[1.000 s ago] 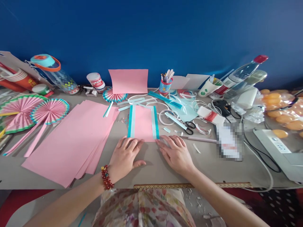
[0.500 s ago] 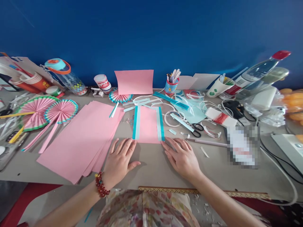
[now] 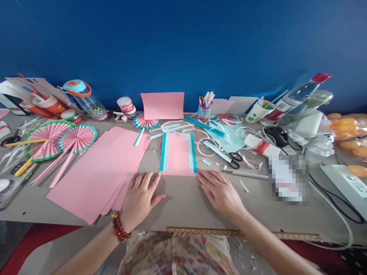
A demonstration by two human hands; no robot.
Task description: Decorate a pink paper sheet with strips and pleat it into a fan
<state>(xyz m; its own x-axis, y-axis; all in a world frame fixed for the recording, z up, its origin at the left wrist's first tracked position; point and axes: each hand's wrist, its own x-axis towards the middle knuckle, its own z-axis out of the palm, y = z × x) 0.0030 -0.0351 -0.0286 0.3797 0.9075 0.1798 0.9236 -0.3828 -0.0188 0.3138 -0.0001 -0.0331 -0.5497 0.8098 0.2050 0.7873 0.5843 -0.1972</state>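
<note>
Apparently aligning blue-striped rectangular pink paper [image 3: 179,156], left hand [image 3: 141,197] and right hand [image 3: 222,193] lie unclamped near the table's front edge [image 3: 177,220]; lifting needs pinching.

From my head, the camera looks forward and down past my floral garment [image 3: 176,254] at the bottom edge. It views my left hand [image 3: 141,198] and right hand [image 3: 223,194] from near above, across the grey desk [image 3: 180,206], facing the blue wall [image 3: 183,46] beyond.

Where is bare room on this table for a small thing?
Between left hand and right hand, in front of the striped paper; also between right hand and blurred item, nearer than the paper scrap. Crowded around the scissors.
</note>
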